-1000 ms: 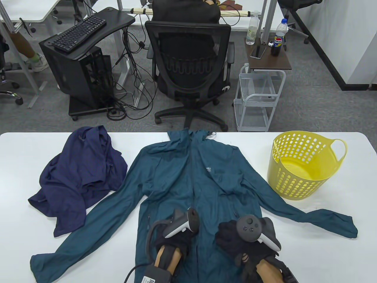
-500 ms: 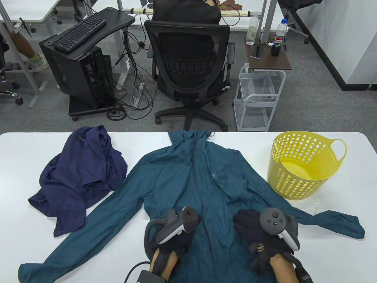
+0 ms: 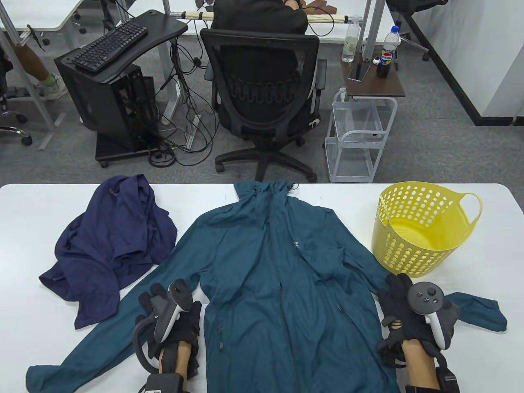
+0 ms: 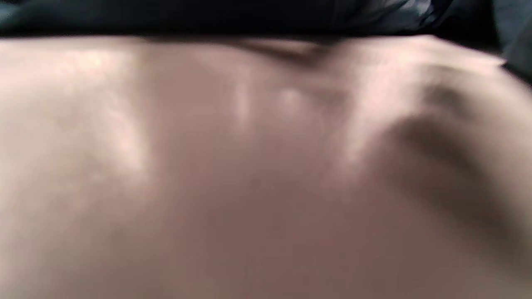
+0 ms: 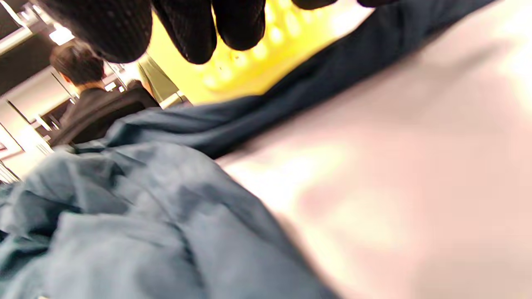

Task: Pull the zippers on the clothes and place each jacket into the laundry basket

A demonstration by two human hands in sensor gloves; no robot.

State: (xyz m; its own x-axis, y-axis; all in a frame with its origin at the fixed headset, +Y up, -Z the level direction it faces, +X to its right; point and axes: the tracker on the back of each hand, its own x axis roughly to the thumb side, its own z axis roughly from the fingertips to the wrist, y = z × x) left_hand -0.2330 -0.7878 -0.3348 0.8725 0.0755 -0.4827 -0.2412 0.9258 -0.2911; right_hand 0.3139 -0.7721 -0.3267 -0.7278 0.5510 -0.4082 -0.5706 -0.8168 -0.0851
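A thin teal jacket point(image 3: 262, 262) is lying spread flat mid-frame, its small white chest print too small to read. The left hand point(image 3: 170, 317) and right hand point(image 3: 409, 315) are resting open on its sleeves. A perforated yellow basket point(image 3: 421, 227) is standing right, a crumpled navy jacket point(image 3: 110, 245) left.
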